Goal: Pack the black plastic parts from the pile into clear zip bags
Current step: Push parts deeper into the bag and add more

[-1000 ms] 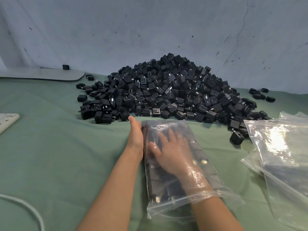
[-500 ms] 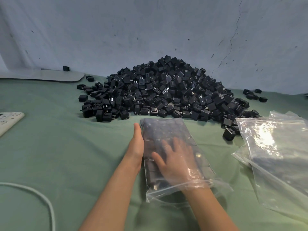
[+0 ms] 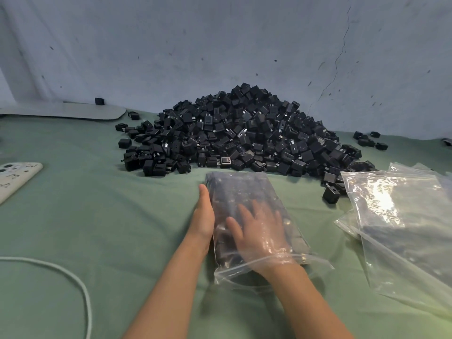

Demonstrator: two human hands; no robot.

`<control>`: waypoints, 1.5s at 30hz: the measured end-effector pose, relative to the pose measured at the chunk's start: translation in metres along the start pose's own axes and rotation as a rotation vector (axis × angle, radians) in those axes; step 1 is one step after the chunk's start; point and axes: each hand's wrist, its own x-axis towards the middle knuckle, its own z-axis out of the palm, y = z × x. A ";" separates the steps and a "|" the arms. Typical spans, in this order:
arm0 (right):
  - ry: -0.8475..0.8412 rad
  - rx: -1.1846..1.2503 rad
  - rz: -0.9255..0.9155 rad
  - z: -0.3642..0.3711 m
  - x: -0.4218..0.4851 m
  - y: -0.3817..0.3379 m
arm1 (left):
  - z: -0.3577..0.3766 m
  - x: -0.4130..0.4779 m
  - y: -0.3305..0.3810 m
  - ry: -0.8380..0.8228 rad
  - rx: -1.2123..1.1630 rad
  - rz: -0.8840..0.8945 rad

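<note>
- A white cable [image 3: 61, 268] curls across the green worktop [image 3: 110, 228] at far left, with a white device [image 3: 17, 178] lying beyond it.
- The left hand [image 3: 203, 214], fingers straight and together, presses its edge against the left side of the zip bag [image 3: 244, 189].
- The right hand [image 3: 259, 231] is inside that bag, fingers spread flat on the black parts packed there.
- The pile [image 3: 244, 135] sits just beyond the bag.
- More clear bags [image 3: 403, 216] lie overlapping at right.

A green cloth [image 3: 110, 228] lies under the left hand's fingers [image 3: 203, 193]. Far left of them rests a white phone-like object [image 3: 17, 178]; a white cable [image 3: 75, 282] curves left and nearer. Well beyond them stands a stained bluish wall [image 3: 220, 45].
</note>
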 end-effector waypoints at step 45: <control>-0.037 0.067 -0.134 0.017 -0.051 0.005 | 0.005 -0.037 -0.002 0.037 0.146 0.004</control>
